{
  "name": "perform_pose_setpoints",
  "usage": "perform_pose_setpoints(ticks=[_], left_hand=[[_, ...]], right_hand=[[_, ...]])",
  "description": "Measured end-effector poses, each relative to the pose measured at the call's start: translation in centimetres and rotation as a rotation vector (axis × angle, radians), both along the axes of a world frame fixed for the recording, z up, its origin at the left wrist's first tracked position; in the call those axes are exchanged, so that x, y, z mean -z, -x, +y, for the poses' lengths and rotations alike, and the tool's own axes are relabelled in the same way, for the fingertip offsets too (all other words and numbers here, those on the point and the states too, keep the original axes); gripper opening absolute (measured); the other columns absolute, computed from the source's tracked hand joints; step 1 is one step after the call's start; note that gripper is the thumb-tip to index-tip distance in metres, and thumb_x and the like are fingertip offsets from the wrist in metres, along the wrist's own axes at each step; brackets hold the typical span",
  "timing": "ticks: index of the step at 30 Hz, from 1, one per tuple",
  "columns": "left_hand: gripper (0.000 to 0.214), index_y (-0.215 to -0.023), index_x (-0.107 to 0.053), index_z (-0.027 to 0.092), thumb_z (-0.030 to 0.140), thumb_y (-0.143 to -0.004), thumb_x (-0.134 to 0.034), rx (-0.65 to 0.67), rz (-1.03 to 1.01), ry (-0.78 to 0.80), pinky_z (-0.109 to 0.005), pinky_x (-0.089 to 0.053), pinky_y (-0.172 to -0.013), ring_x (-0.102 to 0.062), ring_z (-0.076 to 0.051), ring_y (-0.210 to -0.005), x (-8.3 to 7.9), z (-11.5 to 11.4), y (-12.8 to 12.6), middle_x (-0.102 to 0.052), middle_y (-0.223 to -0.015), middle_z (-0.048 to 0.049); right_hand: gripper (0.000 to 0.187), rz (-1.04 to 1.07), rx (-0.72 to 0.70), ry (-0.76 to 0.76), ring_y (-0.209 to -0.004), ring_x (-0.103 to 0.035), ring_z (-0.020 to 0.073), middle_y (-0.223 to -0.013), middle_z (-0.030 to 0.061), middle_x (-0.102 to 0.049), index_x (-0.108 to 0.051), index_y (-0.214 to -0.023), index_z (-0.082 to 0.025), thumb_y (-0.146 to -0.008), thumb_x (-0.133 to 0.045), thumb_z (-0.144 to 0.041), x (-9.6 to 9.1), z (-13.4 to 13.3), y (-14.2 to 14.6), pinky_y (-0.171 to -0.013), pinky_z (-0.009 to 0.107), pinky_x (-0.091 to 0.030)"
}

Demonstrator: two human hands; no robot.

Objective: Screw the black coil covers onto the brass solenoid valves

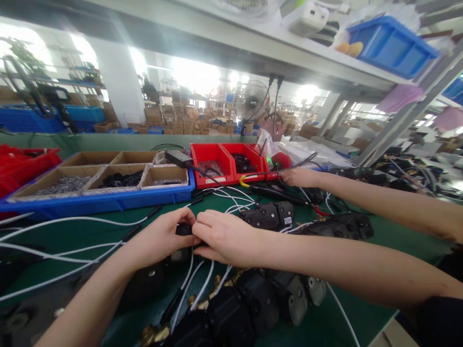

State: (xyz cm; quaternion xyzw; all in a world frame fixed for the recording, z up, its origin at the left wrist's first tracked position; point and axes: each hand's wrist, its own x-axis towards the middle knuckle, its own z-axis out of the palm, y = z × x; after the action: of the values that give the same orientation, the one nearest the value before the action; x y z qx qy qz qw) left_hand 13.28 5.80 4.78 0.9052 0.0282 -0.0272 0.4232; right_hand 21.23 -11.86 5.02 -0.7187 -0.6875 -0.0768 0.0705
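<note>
Both hands, left hand [162,237] and right hand [220,236], close their grip together on one small black part [183,229]; white wires [188,284] hang just below the grip, a co-worker's hand [298,177] well behind.

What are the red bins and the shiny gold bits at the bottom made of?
The red bins look like plastic: smooth, glossy, evenly coloured walls. The gold fittings look like brass or another yellow metal, judging by their bright metallic shine, though that can't be confirmed by look alone.
</note>
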Motion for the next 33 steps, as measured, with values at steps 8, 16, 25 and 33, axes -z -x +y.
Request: perform_pose_setpoints(ticks=[8, 16, 25, 33], left_hand=[[0.025, -0.091, -0.061, 0.023, 0.037, -0.071, -0.069, -0.003, 0.004, 0.083, -0.042, -0.047, -0.098, -0.063, -0.029, -0.106, -0.3, -0.4, 0.3, -0.07, -0.104, -0.0046], [0.026, -0.094, -0.064, 0.022, 0.035, -0.072, -0.068, -0.004, 0.031, 0.032, -0.04, -0.045, -0.095, -0.062, -0.028, -0.105, 0.0, -0.2, 0.4, -0.07, -0.105, -0.0044], [0.038, -0.106, -0.069, 0.02, 0.027, -0.069, -0.075, -0.029, 0.006, 0.187, -0.043, -0.048, -0.099, -0.065, -0.032, -0.111, 0.7, 0.0, 0.7, -0.073, -0.116, -0.0083], [0.06, -0.124, -0.065, 0.016, 0.015, -0.065, -0.078, -0.107, -0.095, 0.452, -0.043, -0.05, -0.103, -0.063, -0.032, -0.12, 0.0, -0.1, 1.0, -0.068, -0.133, -0.0098]], right_hand=[[0.004, 0.287, 0.116, -0.275, -0.081, -0.06, 0.0136, -0.088, 0.005, -0.065, -0.066, -0.088, -0.012, -0.085, -0.067, -0.011, -3.6, 1.3, -2.5, -0.074, 0.025, -0.047], [0.018, 0.207, 0.134, -0.151, -0.095, -0.069, 0.018, -0.1, 0.0103, -0.074, -0.071, -0.104, -0.009, -0.089, -0.061, -0.009, -4.7, 12.6, -5.9, -0.086, 0.027, -0.049], [0.026, 0.005, 0.075, 0.105, -0.112, -0.064, 0.0225, -0.116, 0.0106, -0.068, -0.066, -0.112, -0.012, -0.096, -0.063, -0.031, -2.1, 26.5, -6.6, -0.101, 0.044, -0.051], [0.035, -0.013, 0.068, 0.232, -0.115, -0.061, 0.0235, -0.124, 0.0106, -0.062, -0.062, -0.12, -0.013, -0.098, -0.059, -0.041, -1.0, 30.8, -6.2, -0.101, 0.048, -0.051]])
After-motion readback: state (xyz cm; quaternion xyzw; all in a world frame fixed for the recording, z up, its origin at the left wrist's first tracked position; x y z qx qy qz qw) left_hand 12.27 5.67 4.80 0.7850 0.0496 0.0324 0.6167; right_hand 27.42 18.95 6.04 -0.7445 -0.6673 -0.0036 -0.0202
